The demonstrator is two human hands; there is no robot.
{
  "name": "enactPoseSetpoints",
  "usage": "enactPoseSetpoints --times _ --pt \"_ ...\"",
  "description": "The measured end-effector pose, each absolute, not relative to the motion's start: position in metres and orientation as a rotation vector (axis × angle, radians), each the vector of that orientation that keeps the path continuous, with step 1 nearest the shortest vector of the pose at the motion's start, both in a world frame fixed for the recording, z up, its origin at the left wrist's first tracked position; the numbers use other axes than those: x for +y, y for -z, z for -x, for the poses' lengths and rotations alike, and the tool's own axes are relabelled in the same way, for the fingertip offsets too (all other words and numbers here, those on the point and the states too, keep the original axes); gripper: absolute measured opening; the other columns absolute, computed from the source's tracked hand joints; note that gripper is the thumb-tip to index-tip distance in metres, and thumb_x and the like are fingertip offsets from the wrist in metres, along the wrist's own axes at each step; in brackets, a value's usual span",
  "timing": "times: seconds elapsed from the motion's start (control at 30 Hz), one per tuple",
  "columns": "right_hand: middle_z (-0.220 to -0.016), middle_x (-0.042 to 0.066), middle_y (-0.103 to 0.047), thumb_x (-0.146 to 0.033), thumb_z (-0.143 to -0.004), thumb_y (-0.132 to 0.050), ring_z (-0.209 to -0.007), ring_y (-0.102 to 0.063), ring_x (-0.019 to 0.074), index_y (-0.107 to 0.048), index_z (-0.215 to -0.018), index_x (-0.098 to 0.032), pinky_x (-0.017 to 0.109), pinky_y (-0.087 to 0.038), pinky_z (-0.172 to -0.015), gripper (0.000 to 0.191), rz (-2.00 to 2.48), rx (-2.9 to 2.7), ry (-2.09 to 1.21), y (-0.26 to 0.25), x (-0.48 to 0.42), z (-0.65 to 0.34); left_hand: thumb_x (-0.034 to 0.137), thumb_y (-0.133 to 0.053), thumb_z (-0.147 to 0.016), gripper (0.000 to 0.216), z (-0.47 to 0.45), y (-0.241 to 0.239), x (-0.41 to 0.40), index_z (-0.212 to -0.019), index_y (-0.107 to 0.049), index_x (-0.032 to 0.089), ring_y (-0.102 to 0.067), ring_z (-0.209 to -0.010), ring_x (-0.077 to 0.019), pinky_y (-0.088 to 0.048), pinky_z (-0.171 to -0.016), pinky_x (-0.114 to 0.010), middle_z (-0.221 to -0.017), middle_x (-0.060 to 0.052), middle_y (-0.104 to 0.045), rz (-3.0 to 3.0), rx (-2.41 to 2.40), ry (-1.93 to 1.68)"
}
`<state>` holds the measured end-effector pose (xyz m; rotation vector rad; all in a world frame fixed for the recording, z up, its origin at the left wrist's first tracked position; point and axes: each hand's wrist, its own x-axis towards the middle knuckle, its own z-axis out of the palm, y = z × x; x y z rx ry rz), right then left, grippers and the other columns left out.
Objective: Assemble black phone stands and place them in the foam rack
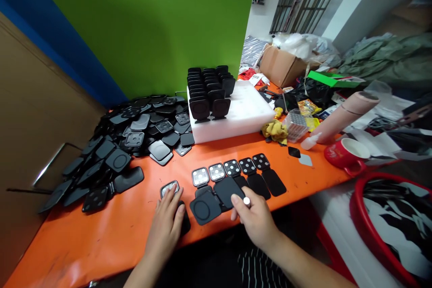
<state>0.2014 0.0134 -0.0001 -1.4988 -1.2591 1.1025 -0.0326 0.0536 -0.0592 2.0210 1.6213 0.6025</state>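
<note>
My right hand (pixel 254 216) is closed on the edge of an unfolded black foldable wireless charger (pixel 205 208), whose left panel bears a ring mark. A small silver cylinder (pixel 247 201) also shows at the fingers of that hand. With fingers stretched out, my left hand (pixel 165 218) lies over another unfolded charger (pixel 169 186), hiding most of it. Its far panel shows pale round discs. Beyond the held charger, a row of several opened chargers (pixel 231 168) lies with discs showing in their upper panels; the held one partly covers their lower panels.
A heap of black chargers (pixel 140 121) fills the back left. Folded chargers stand in rows (pixel 200 109) on a white foam block (pixel 229 123). To the right are a yellow cloth (pixel 275 131), a clear box of discs (pixel 296 125), a pink bottle (pixel 344 117) and a red mug (pixel 340 155).
</note>
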Motion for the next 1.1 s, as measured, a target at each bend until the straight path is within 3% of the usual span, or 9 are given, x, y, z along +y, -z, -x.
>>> enactPoseSetpoints --times 0.07,0.17,0.27,0.37,0.47,0.53,0.7,0.87,1.1 --pt "-0.049 -0.002 -0.056 -0.04 -0.085 -0.045 -0.044 -0.046 0.0097 -0.043 -0.063 -0.02 0.021 -0.034 -0.047 0.03 1.482 -1.233 -1.233 -0.003 0.018 -0.209 0.039 -0.048 -0.082 0.045 0.02 0.038 0.048 -0.124 -0.048 0.024 -0.031 -0.126 -0.0267 -0.021 -0.104 -0.044 -0.133 -0.006 -0.043 -1.76 1.511 -0.737" --pt "-0.045 -0.005 -0.051 -0.043 -0.084 -0.045 -0.038 -0.04 0.008 -0.043 -0.067 -0.019 0.02 -0.03 -0.042 0.03 1.355 -1.192 -1.498 0.002 0.025 -0.21 0.042 -0.056 -0.078 0.044 -0.008 0.012 0.032 -0.116 -0.055 0.021 -0.05 -0.109 -0.0291 -0.034 -0.095 -0.044 -0.118 -0.01 -0.057 -1.109 0.976 -0.488" --pt "-0.046 -0.006 -0.047 -0.047 -0.082 -0.047 -0.041 -0.042 0.0082 -0.042 -0.064 -0.019 0.02 -0.031 -0.044 0.033 1.331 -1.21 -1.514 0.01 0.029 -0.205 0.047 -0.046 -0.083 0.045 -0.03 0.009 0.018 -0.103 -0.061 0.009 -0.06 -0.089 -0.0257 -0.042 -0.085 -0.04 -0.099 -0.016 -0.063 -0.437 0.636 -0.31" --pt "-0.063 -0.002 -0.056 -0.042 -0.082 -0.049 -0.059 -0.052 0.0118 -0.05 -0.072 -0.019 0.022 -0.038 -0.057 0.025 1.438 -1.361 -1.245 0.014 0.033 -0.206 0.051 -0.04 -0.085 0.049 -0.038 0.02 0.016 -0.092 -0.063 0.009 -0.057 -0.068 -0.0143 -0.046 -0.071 -0.028 -0.08 -0.009 -0.059 -0.109 0.586 -0.473" --pt "-0.084 0.002 -0.06 -0.037 -0.089 -0.037 -0.079 -0.054 0.0149 -0.056 -0.083 -0.02 0.025 -0.039 -0.071 0.025 1.495 -1.481 -1.039 0.011 0.033 -0.211 0.056 -0.04 -0.083 0.053 -0.036 0.028 0.022 -0.111 -0.056 0.013 -0.048 -0.055 -0.0091 -0.041 -0.051 -0.021 -0.073 -0.002 -0.052 -0.072 0.58 -0.64" --pt "-0.084 0.002 -0.059 -0.034 -0.091 -0.032 -0.079 -0.054 0.0146 -0.056 -0.087 -0.021 0.025 -0.039 -0.071 0.028 1.505 -1.569 -1.024 0.007 0.031 -0.214 0.051 -0.047 -0.082 0.05 -0.033 0.029 0.027 -0.114 -0.054 0.014 -0.046 -0.052 -0.0074 -0.038 -0.046 -0.018 -0.071 0.0 -0.051 -0.146 0.668 -0.677" --pt "-0.081 0.0 -0.061 -0.032 -0.09 -0.036 -0.073 -0.055 0.0147 -0.059 -0.091 -0.024 0.024 -0.038 -0.066 0.024 1.579 -1.765 -0.976 -0.005 0.025 -0.211 0.032 -0.065 -0.073 0.05 -0.031 0.024 0.033 -0.12 -0.048 0.025 -0.061 -0.082 -0.0178 -0.047 -0.072 -0.027 -0.103 -0.003 -0.061 -0.575 0.999 -0.706" --pt "-0.083 0.002 -0.061 -0.032 -0.088 -0.039 -0.074 -0.056 0.0148 -0.06 -0.087 -0.022 0.024 -0.038 -0.065 0.023 1.679 -1.88 -0.836 -0.013 0.026 -0.204 0.031 -0.062 -0.074 0.055 -0.039 0.029 0.026 -0.126 -0.045 0.024 -0.039 -0.121 -0.026 -0.032 -0.099 -0.037 -0.126 -0.005 -0.051 -1.091 1.133 -0.749" --pt "-0.08 0.003 -0.061 -0.027 -0.089 -0.034 -0.072 -0.056 0.0145 -0.057 -0.081 -0.019 0.024 -0.035 -0.062 0.026 1.744 -2.056 -0.723 -0.02 0.029 -0.203 0.02 -0.046 -0.083 0.052 -0.043 0.031 0.012 -0.133 -0.034 0.03 -0.031 -0.127 -0.0239 -0.026 -0.104 -0.038 -0.139 -0.001 -0.035 -1.512 1.167 -0.694"
